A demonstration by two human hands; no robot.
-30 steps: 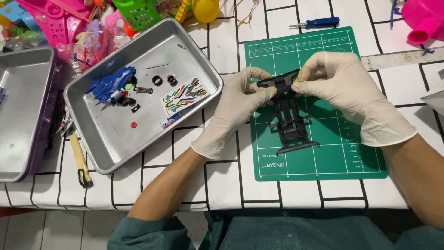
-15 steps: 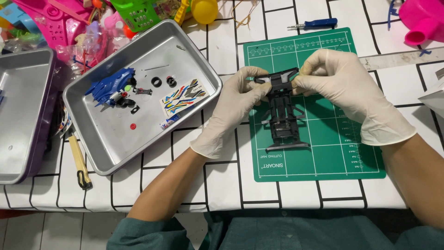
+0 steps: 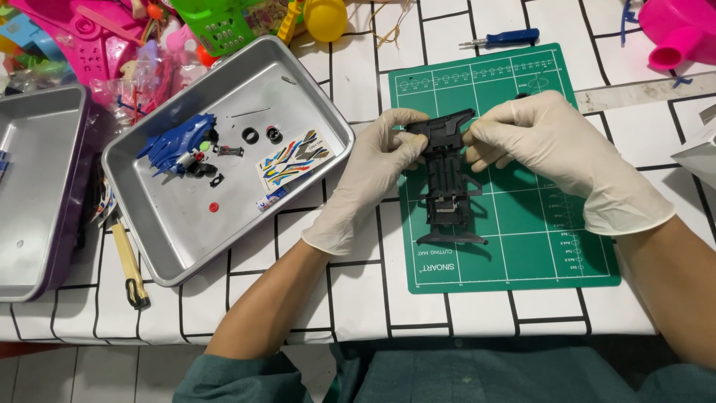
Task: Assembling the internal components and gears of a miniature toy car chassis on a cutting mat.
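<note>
**Head view: both hands pinch the chassis top**

Your left hand (image 3: pixel 367 179) and right hand (image 3: pixel 552 145), both gloved, are closed in fingertip pinches on the upper end of the black toy car chassis (image 3: pixel 447 179), held over the green cutting mat (image 3: pixel 514 246). At nine o'clock from it sits the metal tray (image 3: pixel 186 246) with the blue body shell (image 3: pixel 175 142) and sticker sheet (image 3: pixel 294 164). Only the top is gripped, so the lower end could swing or slip; hard squeezing may snap thin plastic.
</note>
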